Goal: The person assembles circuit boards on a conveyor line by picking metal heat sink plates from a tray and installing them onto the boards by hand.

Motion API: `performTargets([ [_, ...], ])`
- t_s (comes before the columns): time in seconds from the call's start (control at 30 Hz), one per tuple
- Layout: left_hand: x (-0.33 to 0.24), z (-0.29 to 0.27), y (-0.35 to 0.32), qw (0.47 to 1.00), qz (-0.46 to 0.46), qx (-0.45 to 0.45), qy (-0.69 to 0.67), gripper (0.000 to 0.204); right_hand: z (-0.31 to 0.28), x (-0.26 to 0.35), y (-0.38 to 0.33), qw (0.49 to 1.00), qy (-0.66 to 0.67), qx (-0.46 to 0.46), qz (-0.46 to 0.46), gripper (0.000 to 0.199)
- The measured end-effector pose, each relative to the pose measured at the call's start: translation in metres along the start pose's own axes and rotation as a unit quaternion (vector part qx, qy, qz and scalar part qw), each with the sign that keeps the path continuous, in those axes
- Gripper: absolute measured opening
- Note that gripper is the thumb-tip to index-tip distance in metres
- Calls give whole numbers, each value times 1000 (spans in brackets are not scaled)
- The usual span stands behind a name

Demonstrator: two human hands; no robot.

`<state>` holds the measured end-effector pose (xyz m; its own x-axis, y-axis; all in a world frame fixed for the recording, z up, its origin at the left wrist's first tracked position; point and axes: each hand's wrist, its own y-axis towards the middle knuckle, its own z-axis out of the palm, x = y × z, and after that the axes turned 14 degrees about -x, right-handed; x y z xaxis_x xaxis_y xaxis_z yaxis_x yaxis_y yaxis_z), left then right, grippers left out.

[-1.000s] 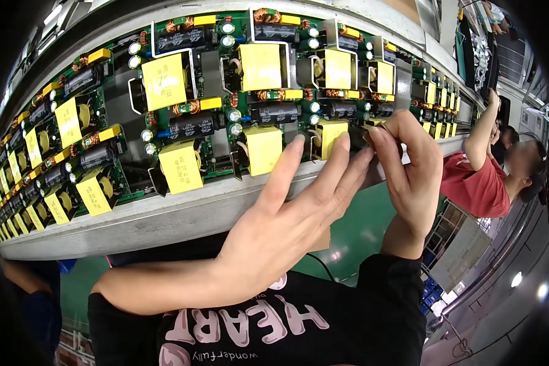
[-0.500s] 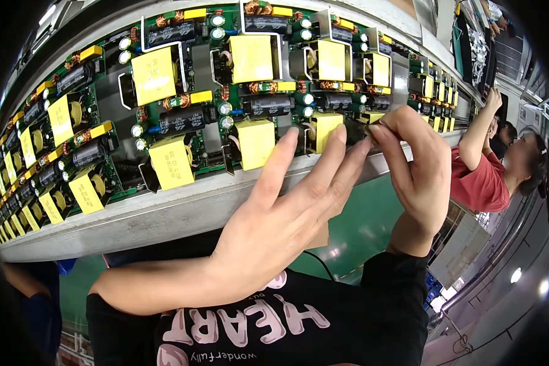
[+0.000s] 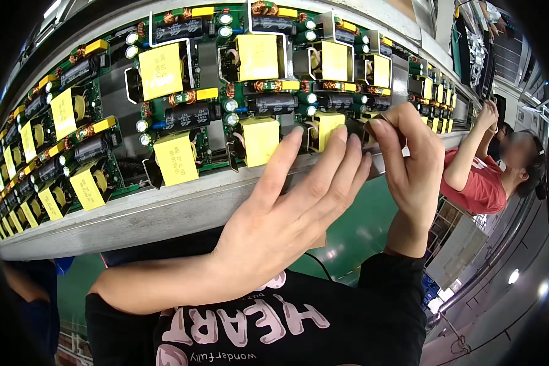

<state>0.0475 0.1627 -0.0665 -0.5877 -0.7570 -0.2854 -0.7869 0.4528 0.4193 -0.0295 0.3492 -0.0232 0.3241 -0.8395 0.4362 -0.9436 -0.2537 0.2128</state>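
Note:
Circuit boards with yellow-wrapped transformers stand in two rows on the line in front of me. My left hand [image 3: 305, 180] reaches across the front edge with fingers spread. Its fingertips are by a yellow transformer [image 3: 327, 129] of the near row, and another transformer [image 3: 260, 142] is just left of its thumb. To the right, my right hand [image 3: 412, 149] is bent into a pinch over the near-row boards. Thumb and forefinger close at a small dark spot that I cannot make out. The hand covers part of the board beneath.
A grey metal rail [image 3: 134, 210] runs along the front of the line. Black capacitors [image 3: 192, 116] and upright metal plates [image 3: 247, 17] stick up between the transformers. A person in a red top [image 3: 479, 183] is at the far right, hands raised. Green floor [image 3: 360, 213] shows below.
The boards sit slightly farther right in view. The last fingers of my left hand have spread from my right hand, which keeps its pinch. The person in red has shifted slightly.

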Motion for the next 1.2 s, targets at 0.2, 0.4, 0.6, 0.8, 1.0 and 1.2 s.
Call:
performTargets([
  [0.2, -4, 6, 0, 999, -33, -43, 7, 55, 5, -5, 2, 997, -22, -18, -65, 21],
  [0.4, -2, 8, 1, 999, -13, -29, 43, 55, 8, -1, 7, 988, -75, -13, -132, 24],
  [0.6, -4, 14, 0, 996, 5, -45, 77, 54, 9, -6, 5, 983, -92, -13, -161, 24],
  [0.8, -3, 15, 1, 996, 6, -33, 81, 54, 12, -9, 5, 983, -86, -9, -161, 26],
  [1.0, -5, 16, 2, 996, 6, -40, 83, 55, 15, -9, 2, 979, -109, -24, -170, 27],
  [1.2, -2, 12, 1, 997, 9, -29, 71, 55, 15, -9, 1, 981, -86, -39, -167, 27],
])
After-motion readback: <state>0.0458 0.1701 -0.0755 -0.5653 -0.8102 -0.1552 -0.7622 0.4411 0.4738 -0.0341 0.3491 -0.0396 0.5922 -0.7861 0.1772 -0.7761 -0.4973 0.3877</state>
